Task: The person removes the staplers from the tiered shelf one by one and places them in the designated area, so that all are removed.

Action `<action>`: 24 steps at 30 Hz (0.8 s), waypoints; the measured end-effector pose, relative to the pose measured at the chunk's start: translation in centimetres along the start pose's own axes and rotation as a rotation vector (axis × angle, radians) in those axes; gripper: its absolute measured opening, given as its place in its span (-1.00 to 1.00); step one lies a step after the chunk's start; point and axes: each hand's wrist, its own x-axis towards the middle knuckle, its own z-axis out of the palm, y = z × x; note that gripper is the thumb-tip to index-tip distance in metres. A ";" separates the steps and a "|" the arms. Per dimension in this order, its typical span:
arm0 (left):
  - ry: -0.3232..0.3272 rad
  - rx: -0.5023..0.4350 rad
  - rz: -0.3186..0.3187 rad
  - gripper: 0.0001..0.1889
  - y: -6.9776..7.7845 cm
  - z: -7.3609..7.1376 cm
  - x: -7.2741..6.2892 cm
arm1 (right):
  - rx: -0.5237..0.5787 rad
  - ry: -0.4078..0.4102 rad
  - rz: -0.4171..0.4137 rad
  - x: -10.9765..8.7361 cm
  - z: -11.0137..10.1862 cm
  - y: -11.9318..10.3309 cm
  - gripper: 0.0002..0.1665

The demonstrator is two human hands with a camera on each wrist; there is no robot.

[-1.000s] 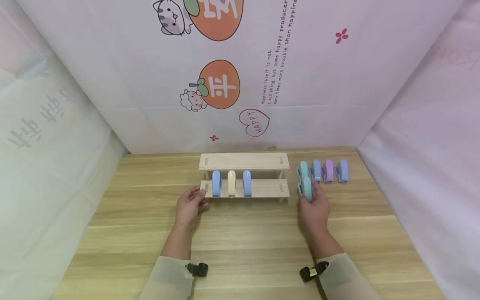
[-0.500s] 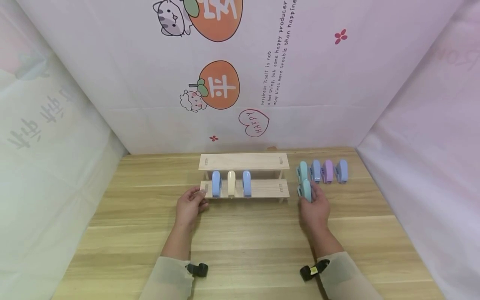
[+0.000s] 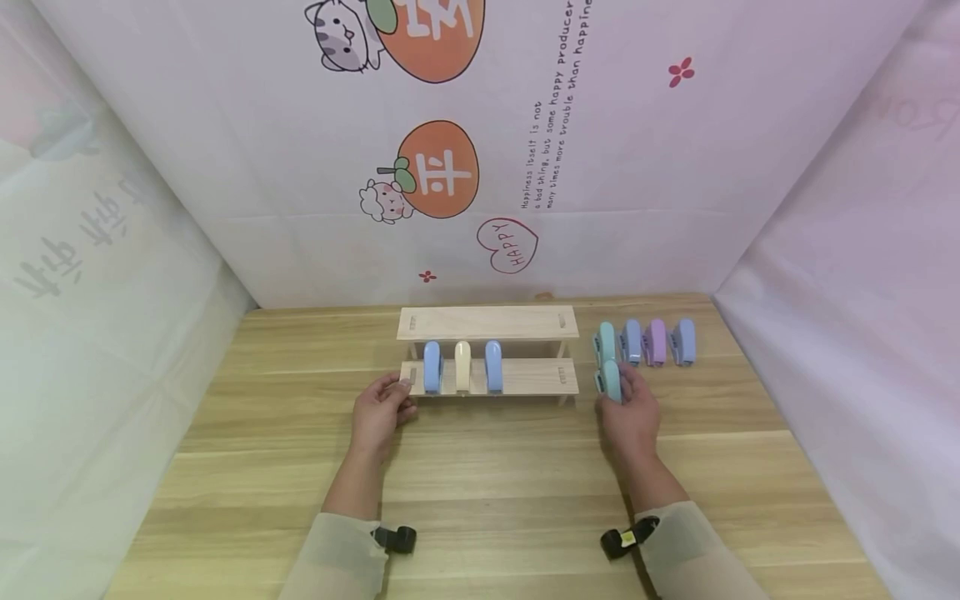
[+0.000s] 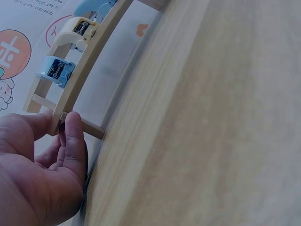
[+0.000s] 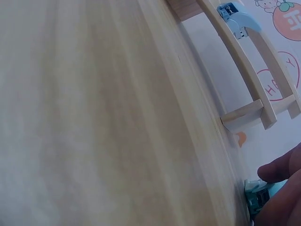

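My left hand [image 3: 377, 414] pinches the left end of a light wooden two-step rack [image 3: 536, 377], thumb on top and fingers beneath, as the left wrist view shows. On the lower step stand a blue stapler [image 3: 432, 367], a cream stapler [image 3: 462, 365] and a second blue stapler [image 3: 492, 367]. To the right of the rack, my right hand [image 3: 632, 417] grips a teal stapler [image 3: 611, 382] between thumb and fingers. Its far end meets another teal stapler [image 3: 605, 342] in the head view. In the right wrist view, fingers partly cover the held teal stapler [image 5: 256, 195].
Beside the far teal stapler, a blue stapler [image 3: 631, 342], a purple stapler [image 3: 656, 342] and one more blue stapler [image 3: 683, 342] form a row on the wooden table [image 3: 495, 492]. The upper step [image 3: 487, 322] is bare. A printed white cloth [image 3: 615, 167] hangs behind.
The held teal stapler has sunk slightly and shifted a little left within my right hand. My left hand and the rack have stayed put.
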 end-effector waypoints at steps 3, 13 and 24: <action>0.002 0.003 0.000 -0.53 -0.1 0.0 0.0 | -0.007 -0.003 -0.009 0.0 0.0 0.0 -0.11; 0.002 -0.010 0.000 -0.55 0.0 0.0 0.0 | 0.022 0.014 -0.006 0.0 -0.4 -0.5 -0.05; -0.007 -0.004 -0.009 -0.58 0.1 -0.1 0.0 | 0.004 0.045 -0.057 -0.8 -0.2 -1.5 -0.11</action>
